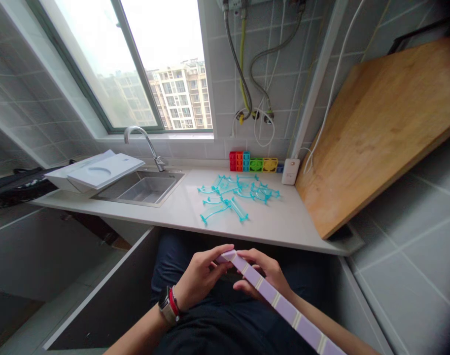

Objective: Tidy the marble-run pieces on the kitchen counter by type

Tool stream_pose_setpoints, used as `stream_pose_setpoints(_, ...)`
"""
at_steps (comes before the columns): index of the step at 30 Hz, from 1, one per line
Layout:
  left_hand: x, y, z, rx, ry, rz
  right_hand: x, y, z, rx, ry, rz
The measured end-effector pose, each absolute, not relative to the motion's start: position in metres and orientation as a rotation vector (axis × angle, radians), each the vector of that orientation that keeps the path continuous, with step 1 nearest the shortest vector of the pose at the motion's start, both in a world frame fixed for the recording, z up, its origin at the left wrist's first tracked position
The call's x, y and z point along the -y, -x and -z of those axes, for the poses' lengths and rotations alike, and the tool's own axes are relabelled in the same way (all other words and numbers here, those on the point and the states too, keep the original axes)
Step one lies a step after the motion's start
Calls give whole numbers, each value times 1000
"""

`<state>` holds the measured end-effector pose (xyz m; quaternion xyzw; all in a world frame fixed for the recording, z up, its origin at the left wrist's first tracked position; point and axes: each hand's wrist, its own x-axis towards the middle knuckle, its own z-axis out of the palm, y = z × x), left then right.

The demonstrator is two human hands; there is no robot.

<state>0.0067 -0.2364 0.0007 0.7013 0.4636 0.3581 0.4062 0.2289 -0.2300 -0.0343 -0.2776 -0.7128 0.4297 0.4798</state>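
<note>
A long, narrow lavender strip [268, 291], crossed at intervals by pale cream bands, slants above the person's lap [175, 261]; its angled far tip sits between left hand [199, 277] and right hand [269, 270], and its near end runs out of view at lower right

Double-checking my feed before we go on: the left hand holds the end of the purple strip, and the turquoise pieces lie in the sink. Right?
Not quite. In the head view, the turquoise pieces lie on the counter, not in the sink. The left hand does hold the purple strip's end.
</note>
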Motion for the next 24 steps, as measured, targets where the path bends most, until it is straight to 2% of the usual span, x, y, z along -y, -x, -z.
stream_pose_setpoints(7,229,-8,-7,-1064,-1495,-727,230,-229,32,1819,748,-762)
stream_pose_setpoints(12,224,0,-16,-1024,-1651,-686,231,-232,21,1908,668,-665)
stream_pose_setpoints(19,225,5,-8,-955,-1994,-802,237,-231,19,1886,644,-670)
stream_pose_setpoints(24,223,10,-16,-821,-2124,-817,242,-224,27,1769,758,-896)
